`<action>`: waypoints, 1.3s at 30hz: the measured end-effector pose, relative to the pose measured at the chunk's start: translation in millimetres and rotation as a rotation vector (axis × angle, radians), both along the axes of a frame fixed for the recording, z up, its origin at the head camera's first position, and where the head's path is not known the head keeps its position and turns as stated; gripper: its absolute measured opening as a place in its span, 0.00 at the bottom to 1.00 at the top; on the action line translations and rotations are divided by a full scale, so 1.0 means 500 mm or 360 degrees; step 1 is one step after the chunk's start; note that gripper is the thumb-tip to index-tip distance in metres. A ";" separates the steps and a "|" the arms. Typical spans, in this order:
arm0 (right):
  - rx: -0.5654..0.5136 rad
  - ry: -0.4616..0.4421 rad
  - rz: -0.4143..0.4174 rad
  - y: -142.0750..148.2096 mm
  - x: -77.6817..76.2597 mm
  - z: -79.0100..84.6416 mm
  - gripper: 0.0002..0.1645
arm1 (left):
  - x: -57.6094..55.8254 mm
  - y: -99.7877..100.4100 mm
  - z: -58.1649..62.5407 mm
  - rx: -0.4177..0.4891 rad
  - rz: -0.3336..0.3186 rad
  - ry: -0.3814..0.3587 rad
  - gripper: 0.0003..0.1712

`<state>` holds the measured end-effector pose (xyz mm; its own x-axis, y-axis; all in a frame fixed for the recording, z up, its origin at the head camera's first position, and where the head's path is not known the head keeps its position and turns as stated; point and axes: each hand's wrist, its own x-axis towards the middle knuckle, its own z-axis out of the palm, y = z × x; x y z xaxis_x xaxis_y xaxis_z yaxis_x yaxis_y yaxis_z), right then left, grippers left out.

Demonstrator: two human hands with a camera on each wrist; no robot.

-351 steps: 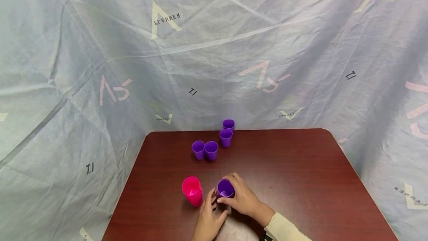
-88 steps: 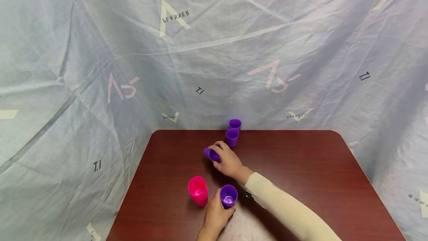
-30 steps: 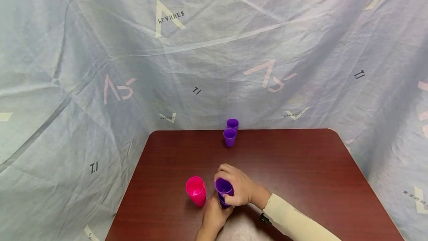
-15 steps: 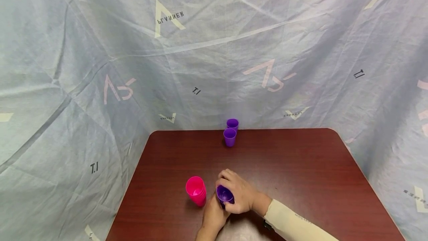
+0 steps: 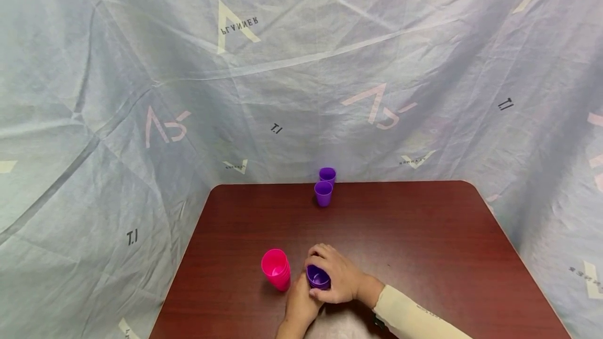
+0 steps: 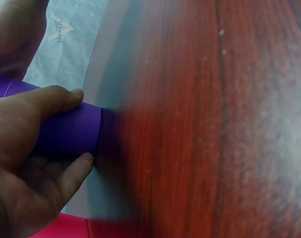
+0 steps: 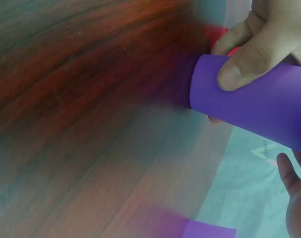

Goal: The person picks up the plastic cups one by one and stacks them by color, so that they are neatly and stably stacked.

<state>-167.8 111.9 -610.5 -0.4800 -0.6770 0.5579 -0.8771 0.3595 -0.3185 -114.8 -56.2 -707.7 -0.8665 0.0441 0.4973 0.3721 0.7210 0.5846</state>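
A stack of nested purple cups (image 5: 318,277) stands upright near the table's front, between both hands. Low on the stack, my left hand (image 5: 301,302) grips the bottom cup (image 6: 73,126), thumb on one side and fingers on the other. At the top, my right hand (image 5: 340,277) holds the rim from the right, fingers curled over the far side and thumb at the near side. Seen in the right wrist view, the purple stack (image 7: 269,96) has its base close to the tabletop. Just left of the hands is a stack of pink cups (image 5: 278,272), touched by neither hand.
Toward the back edge of the brown table (image 5: 414,234) stand two more purple cups, one in front (image 5: 323,194) and one behind (image 5: 327,174). A grey printed sheet (image 5: 301,93) hangs around the back and sides.
Two purple cups that stood mid-table left were brought by my right hand to the purple stack. Over the last second my right hand lowered with the top cup, and the stack became shorter.
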 end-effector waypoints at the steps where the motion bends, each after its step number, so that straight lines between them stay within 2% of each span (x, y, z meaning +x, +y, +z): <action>1: -0.0023 -0.0028 0.0000 0.001 -0.002 0.000 0.31 | 0.003 0.000 0.011 0.0011 -0.0014 -0.0012 0.40; 4: -0.0088 -0.0074 -0.0039 0.002 -0.012 0.004 0.29 | 0.013 0.003 0.054 0.0047 -0.0040 -0.0091 0.40; 6: -0.0102 -0.0071 -0.0089 0.004 -0.022 0.008 0.27 | 0.024 0.007 0.090 0.0081 -0.0023 -0.0235 0.40; 9: -0.0091 -0.0018 -0.0164 0.007 -0.033 0.010 0.24 | 0.031 0.011 0.113 0.0097 0.0006 -0.0432 0.40; 11: -0.0110 -0.0003 -0.0199 0.010 -0.039 0.008 0.22 | 0.027 0.012 0.089 0.0084 0.0024 -0.0431 0.42; 13: -0.0143 -0.0020 -0.0235 0.011 -0.046 0.006 0.21 | 0.024 0.011 0.069 0.0077 0.0015 -0.0347 0.44; 16: -0.0181 -0.0060 -0.0319 0.009 -0.060 0.003 0.19 | 0.024 0.009 0.062 0.0084 0.0027 -0.0241 0.46; 18: -0.0198 -0.0077 -0.0379 0.007 -0.073 0.001 0.19 | 0.030 0.010 0.090 0.0081 0.0031 -0.0247 0.46; 20: -0.0213 -0.0078 -0.0437 0.007 -0.088 -0.002 0.18 | 0.034 0.013 0.107 0.0069 0.0063 -0.0270 0.45; 22: -0.0224 -0.0067 -0.0488 0.009 -0.107 -0.004 0.18 | 0.036 0.015 0.110 0.0057 0.0076 -0.0279 0.44; 28: -0.0108 -0.0064 -0.0646 0.019 -0.172 -0.005 0.27 | 0.035 0.017 0.113 0.0092 0.0069 -0.0299 0.41; 32: 0.0031 -0.0072 -0.0708 0.020 -0.214 -0.005 0.34 | 0.032 0.016 0.112 0.0077 0.0069 -0.0248 0.41; 35: 0.0130 -0.0060 -0.0746 0.017 -0.240 -0.005 0.36 | 0.032 0.015 0.111 0.0081 0.0072 -0.0225 0.40; 36: 0.0157 -0.0051 -0.0764 0.015 -0.248 -0.006 0.36 | 0.029 0.014 0.100 0.0089 0.0066 -0.0206 0.39; 39: 0.0200 -0.0079 -0.0822 0.010 -0.267 -0.006 0.34 | 0.031 0.016 0.094 0.0090 0.0067 -0.0170 0.39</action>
